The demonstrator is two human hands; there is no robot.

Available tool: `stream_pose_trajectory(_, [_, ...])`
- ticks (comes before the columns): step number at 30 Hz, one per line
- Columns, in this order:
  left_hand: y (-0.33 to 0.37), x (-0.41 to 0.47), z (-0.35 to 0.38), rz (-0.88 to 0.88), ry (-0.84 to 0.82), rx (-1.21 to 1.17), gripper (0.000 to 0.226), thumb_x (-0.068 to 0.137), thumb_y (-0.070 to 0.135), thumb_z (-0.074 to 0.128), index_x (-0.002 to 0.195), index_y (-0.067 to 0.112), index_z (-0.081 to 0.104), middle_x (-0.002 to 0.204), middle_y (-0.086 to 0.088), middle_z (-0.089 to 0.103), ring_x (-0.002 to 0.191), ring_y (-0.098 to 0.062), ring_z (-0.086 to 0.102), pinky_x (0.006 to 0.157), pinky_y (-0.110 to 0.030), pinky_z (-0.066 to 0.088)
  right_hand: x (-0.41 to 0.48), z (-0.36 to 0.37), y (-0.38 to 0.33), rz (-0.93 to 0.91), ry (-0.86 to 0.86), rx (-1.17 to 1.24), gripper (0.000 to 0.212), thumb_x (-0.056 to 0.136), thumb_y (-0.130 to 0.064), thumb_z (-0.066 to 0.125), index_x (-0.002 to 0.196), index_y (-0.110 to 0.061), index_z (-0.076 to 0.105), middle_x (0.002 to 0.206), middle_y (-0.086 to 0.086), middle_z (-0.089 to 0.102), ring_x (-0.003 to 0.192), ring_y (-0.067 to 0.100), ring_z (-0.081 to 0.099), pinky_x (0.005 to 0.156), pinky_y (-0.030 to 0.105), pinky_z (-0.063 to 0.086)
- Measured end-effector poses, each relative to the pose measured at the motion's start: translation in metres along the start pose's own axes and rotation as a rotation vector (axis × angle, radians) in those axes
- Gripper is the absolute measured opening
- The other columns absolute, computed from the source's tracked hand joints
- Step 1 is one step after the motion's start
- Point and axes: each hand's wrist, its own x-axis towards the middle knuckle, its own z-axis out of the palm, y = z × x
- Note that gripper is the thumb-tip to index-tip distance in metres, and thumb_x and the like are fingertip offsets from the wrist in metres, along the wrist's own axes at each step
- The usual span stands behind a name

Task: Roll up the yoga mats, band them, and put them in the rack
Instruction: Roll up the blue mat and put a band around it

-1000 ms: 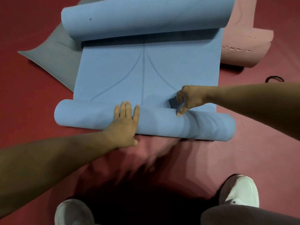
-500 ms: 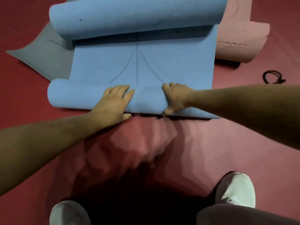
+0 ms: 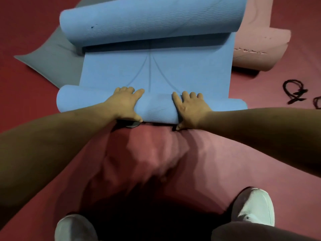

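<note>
mat (image 3: 156,72): rolled part lies along 9–3, flat stretch runs off to 12. left hand (image 3: 124,105) and right hand (image 3: 191,106) both grip it mid-span, fingers curled over top, thumbs on near side. Equal reach, so I'd push evenly toward 12.

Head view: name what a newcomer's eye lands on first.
The blue yoga mat fills the centre, curled at both ends. The left hand and right hand grip its near roll. A pink mat lies far right, black bands on the red floor nearby.
</note>
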Motion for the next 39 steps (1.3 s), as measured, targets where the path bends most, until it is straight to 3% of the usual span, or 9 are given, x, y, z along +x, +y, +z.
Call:
stream_pose_trajectory(15, [0.019,-0.046,0.019,0.095,-0.188,-0.249,0.103,0.055,0.069,0.076,0.134,0.025,0.027,0.113,-0.002,0.059,0.108,-0.026,0.055,0.099,-0.041,0.036,-0.043,0.006,-0.009,-0.167,-0.289,0.33,0.093,0.056,-0.069,0.077,0.124,-0.022,0.035,0.112,0.005,0.053,0.102,0.029,0.056,0.087,0.043,0.052])
stream_pose_trajectory(18, [0.02,-0.046,0.017,0.114,-0.142,-0.137,0.102,0.062,0.076,0.056,0.145,0.022,0.029,0.132,-0.006,0.048,0.128,-0.026,0.04,0.108,-0.043,0.025,-0.027,-0.006,0.004,-0.125,-0.425,0.462,0.088,0.057,-0.063,0.085,0.12,-0.023,0.039,0.114,0.003,0.056,0.105,0.026,0.059,0.091,0.04,0.052])
stream_pose_trajectory(21, [0.019,-0.051,0.018,0.17,0.098,-0.015,0.094,0.069,0.072,0.032,0.147,0.019,0.037,0.128,-0.013,0.044,0.119,-0.032,0.042,0.1,-0.045,0.031,-0.003,-0.02,0.015,-0.127,-0.503,0.4,0.098,0.056,-0.068,0.084,0.134,-0.025,0.043,0.128,0.005,0.052,0.121,0.027,0.053,0.101,0.039,0.047])
stream_pose_trajectory(23, [0.02,-0.052,0.023,0.205,0.286,-0.03,0.076,0.079,0.06,0.034,0.141,0.017,0.045,0.123,-0.014,0.05,0.11,-0.035,0.049,0.091,-0.045,0.038,0.011,-0.031,0.025,-0.121,-0.478,0.3,0.104,0.052,-0.076,0.08,0.139,-0.029,0.047,0.135,0.007,0.041,0.129,0.031,0.044,0.107,0.042,0.043])
stream_pose_trajectory(25, [0.021,-0.049,0.021,0.181,0.294,-0.079,0.07,0.085,0.051,0.039,0.146,0.017,0.039,0.143,-0.016,0.045,0.129,-0.037,0.045,0.103,-0.048,0.034,0.021,-0.042,0.041,-0.061,-0.429,0.294,0.101,0.049,-0.079,0.078,0.135,-0.034,0.051,0.136,0.006,0.034,0.133,0.033,0.037,0.11,0.044,0.039])
stream_pose_trajectory(29, [0.024,-0.031,0.011,0.076,-0.017,0.028,0.126,0.069,0.066,0.072,0.157,0.019,-0.006,0.164,-0.013,-0.006,0.151,-0.031,-0.005,0.12,-0.057,0.001,0.027,-0.045,0.065,0.018,-0.278,0.314,0.082,0.059,-0.075,0.077,0.127,-0.035,0.054,0.14,0.003,0.033,0.136,0.032,0.034,0.109,0.055,0.035])
stream_pose_trajectory(32, [0.028,-0.011,0.004,-0.036,-0.049,0.087,0.141,0.055,0.067,0.082,0.156,0.025,-0.007,0.161,-0.02,0.004,0.15,-0.037,-0.002,0.117,-0.063,0.001,0.023,-0.041,0.065,0.033,-0.134,0.271,0.068,0.078,-0.062,0.071,0.133,-0.029,0.049,0.149,0.009,0.029,0.138,0.034,0.033,0.11,0.057,0.031])
stream_pose_trajectory(35, [0.028,-0.001,-0.01,-0.134,-0.037,0.08,0.132,0.05,0.068,0.083,0.152,0.042,0.004,0.148,-0.015,0.027,0.138,-0.037,0.024,0.113,-0.062,0.014,0.011,-0.037,0.055,0.022,0.006,0.325,0.047,0.092,-0.052,0.057,0.125,-0.018,0.054,0.128,0.016,0.045,0.118,0.039,0.051,0.1,0.048,0.042])
stream_pose_trajectory(39, [0.023,-0.001,-0.011,-0.068,0.018,0.13,0.121,0.05,0.067,0.079,0.149,0.042,0.014,0.132,-0.007,0.045,0.118,-0.032,0.044,0.098,-0.049,0.035,-0.012,-0.023,0.026,-0.006,0.025,0.266,0.102,0.066,-0.091,0.029,0.125,-0.011,0.045,0.117,0.019,0.045,0.105,0.036,0.049,0.094,0.046,0.044])
